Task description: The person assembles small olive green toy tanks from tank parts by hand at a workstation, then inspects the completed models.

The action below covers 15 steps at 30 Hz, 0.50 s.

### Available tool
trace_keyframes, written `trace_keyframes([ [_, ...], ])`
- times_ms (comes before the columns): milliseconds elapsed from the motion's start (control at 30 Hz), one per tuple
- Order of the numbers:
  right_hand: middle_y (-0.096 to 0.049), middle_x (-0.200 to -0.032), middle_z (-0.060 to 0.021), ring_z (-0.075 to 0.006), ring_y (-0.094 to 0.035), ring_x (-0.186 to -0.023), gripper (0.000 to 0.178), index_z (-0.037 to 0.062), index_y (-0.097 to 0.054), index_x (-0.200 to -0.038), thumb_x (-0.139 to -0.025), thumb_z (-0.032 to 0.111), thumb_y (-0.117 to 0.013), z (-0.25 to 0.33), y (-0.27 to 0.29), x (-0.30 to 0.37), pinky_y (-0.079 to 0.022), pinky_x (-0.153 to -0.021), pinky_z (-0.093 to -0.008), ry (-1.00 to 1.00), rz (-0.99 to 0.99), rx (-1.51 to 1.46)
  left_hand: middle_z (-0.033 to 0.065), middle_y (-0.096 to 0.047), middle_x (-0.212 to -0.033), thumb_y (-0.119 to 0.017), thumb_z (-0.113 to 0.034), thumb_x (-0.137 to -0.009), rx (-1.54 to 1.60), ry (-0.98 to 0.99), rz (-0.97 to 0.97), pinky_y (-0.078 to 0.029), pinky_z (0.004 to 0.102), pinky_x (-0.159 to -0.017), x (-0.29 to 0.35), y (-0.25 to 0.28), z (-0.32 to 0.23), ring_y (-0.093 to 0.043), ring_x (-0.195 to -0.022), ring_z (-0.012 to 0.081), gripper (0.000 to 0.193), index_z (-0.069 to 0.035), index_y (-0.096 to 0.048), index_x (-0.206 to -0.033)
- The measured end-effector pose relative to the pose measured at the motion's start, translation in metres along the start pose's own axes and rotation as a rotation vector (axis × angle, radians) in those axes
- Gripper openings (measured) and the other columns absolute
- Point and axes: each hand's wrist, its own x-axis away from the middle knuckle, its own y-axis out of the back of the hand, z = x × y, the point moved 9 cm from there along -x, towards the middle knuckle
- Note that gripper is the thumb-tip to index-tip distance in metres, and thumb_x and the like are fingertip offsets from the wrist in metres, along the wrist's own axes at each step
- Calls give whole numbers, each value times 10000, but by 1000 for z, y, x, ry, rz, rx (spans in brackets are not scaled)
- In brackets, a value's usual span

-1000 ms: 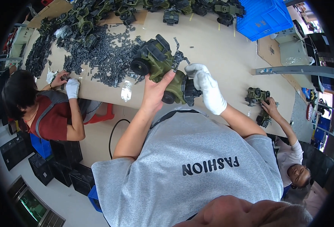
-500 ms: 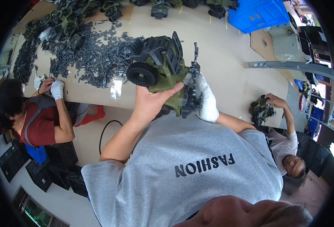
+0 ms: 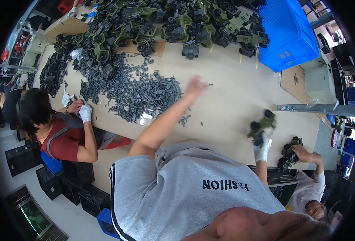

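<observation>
My left hand (image 3: 196, 86), bare and smeared by motion, is stretched out over the middle of the table. A small dark piece (image 3: 211, 84) is just to the right of its fingers; whether it touches them I cannot tell. Off to the right, my right hand (image 3: 262, 150) in a white glove grips a green and black toy military vehicle (image 3: 262, 125) by its near end. That vehicle is blurred and tilted. Left of my left forearm spreads a large heap of small grey plastic parts (image 3: 141, 94).
Many toy vehicles (image 3: 185, 20) are piled along the far side, beside a blue crate (image 3: 290, 36). A gloved co-worker in red (image 3: 69, 136) sits at the left. Another person's hand (image 3: 302, 154) holds a toy vehicle (image 3: 289, 154) at the near right. A metal rail (image 3: 318, 108) juts in.
My hands have parted. The left let go of the toy vehicle and swung forward over the table; the right carried the vehicle away to the right. The view has shifted, showing more of the far pile.
</observation>
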Motion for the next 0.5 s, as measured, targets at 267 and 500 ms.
trace_keyframes([
  [267, -542, -1315, -105, -297, -543, -1191, 624, 105, -455, -1405, -927, 467, -625, -8, 25, -56, -484, -965, -422, 206, -295, -75, 234, -476, -1354, -865, -437, -610, -499, -109, -662, -392, 431, -1073, -137, 94, -84, -444, -1282, 393, 1083, 6, -313, -1430],
  [500, -633, -1221, -128, -214, -641, -1059, 343, 34, -581, -1275, -962, 171, -613, -38, -285, -39, -522, -915, -335, 491, 436, 773, 182, -583, -1201, -757, -447, -749, 157, 69, -170, -526, 437, -912, -112, 113, -81, -598, -1072, 325, 727, -2, -497, -1262],
])
